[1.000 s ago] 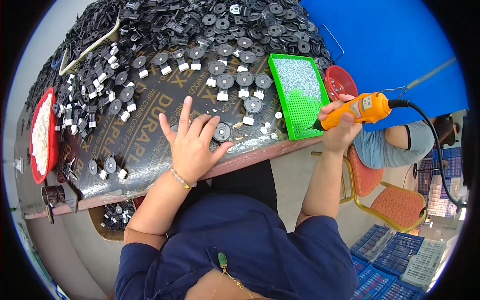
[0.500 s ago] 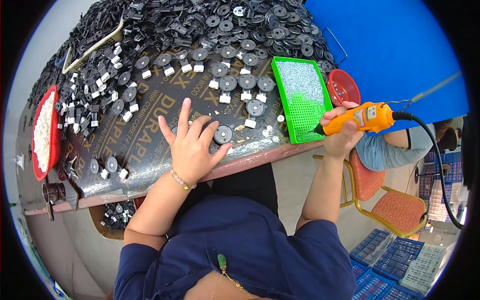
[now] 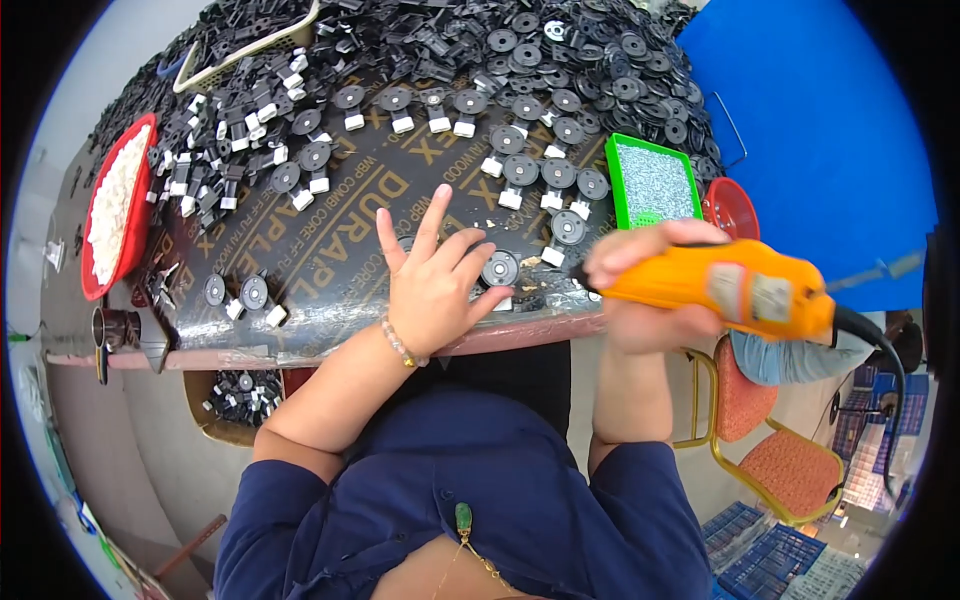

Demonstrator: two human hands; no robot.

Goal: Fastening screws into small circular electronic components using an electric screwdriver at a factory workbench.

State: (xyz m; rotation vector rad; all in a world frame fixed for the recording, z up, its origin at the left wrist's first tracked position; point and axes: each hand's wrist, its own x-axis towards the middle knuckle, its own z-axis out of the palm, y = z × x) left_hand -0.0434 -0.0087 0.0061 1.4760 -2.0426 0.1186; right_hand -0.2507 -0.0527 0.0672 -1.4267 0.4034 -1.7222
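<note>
My right hand (image 3: 650, 300) is wrapped round an orange electric screwdriver (image 3: 745, 285), its dark nose pointing left over the table's front edge. The tip is smeared by motion. Against the tabletop, my left hand (image 3: 435, 285) has its fingers spread. Its thumb lies by the lower edge of a black round disc part (image 3: 500, 268) with a white block under it; whether they touch I cannot tell. A second disc is partly hidden behind the left fingers. Past the screwdriver stands a green tray (image 3: 616, 185) of small silvery pieces, likely screws, its near end hidden by my right hand.
Finished-looking disc parts with white blocks (image 3: 520, 170) stand in rows beyond my hands. Loose black parts (image 3: 620, 85) are heaped at the back. A red basket of white pieces (image 3: 145, 215) is at left, a red bowl (image 3: 735, 210) at right. A black cord trails from the screwdriver.
My right hand has brought the screwdriver from over the green tray leftward and nearer to me, toward the disc part. My left hand keeps its spread pose beside that part; the whole view has shifted.
</note>
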